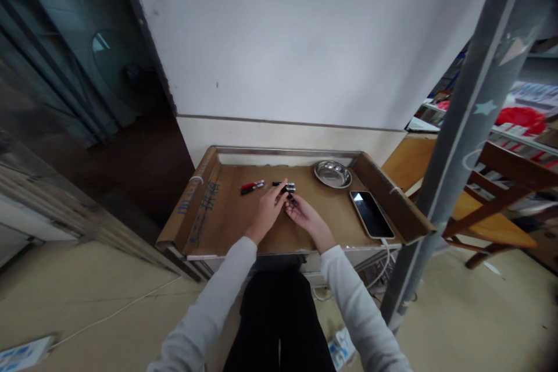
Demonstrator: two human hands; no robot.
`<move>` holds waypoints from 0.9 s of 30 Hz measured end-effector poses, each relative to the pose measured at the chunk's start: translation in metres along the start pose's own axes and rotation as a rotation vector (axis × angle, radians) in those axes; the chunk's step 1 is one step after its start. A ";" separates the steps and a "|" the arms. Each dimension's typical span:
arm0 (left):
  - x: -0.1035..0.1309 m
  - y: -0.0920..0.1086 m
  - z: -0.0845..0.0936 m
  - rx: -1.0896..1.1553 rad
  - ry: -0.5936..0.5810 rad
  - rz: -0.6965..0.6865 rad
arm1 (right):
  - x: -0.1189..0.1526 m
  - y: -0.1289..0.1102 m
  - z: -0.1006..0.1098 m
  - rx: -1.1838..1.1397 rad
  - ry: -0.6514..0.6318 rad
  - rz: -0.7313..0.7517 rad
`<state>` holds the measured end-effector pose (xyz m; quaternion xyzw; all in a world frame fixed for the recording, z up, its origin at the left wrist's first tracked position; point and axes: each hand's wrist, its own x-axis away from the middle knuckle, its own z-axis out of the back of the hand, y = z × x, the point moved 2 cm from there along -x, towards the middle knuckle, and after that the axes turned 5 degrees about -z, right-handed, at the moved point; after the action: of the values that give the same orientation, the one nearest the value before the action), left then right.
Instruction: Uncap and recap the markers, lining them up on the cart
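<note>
Both hands are close together over the middle of a cardboard-lined table. My left hand (269,209) has its fingers stretched toward small black and silver pieces (288,187), and its fingertips cover part of them. My right hand (304,215) is pinched around a small dark piece (291,200) just in front of them, too small to identify. To the left, red and black pens or similar sticks (251,187) lie on the cardboard. Behind and to the right sits a round metal dish (333,174).
A phone (372,214) with a white cable lies at the table's right side. Raised cardboard edges (396,197) border the table on both sides. A metal post (457,128) stands at the right, with a wooden chair (492,215) beyond. A white wall (296,40) rises behind.
</note>
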<state>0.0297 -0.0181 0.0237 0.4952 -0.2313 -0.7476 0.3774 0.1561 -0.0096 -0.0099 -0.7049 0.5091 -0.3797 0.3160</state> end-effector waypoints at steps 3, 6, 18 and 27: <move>-0.001 -0.010 0.018 0.116 0.094 0.108 | 0.004 0.001 0.005 -0.124 -0.062 -0.146; 0.002 -0.029 0.039 0.281 0.126 0.205 | 0.006 0.000 0.014 -0.218 -0.064 -0.202; 0.010 -0.049 0.017 -0.246 -0.225 -0.004 | 0.004 -0.007 0.037 0.106 0.125 0.140; -0.017 -0.064 -0.007 -0.291 -0.204 -0.096 | -0.001 -0.009 0.010 1.210 -0.002 0.590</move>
<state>0.0180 0.0344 -0.0159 0.3673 -0.1340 -0.8367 0.3836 0.1690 -0.0056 -0.0082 -0.2354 0.3774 -0.4953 0.7462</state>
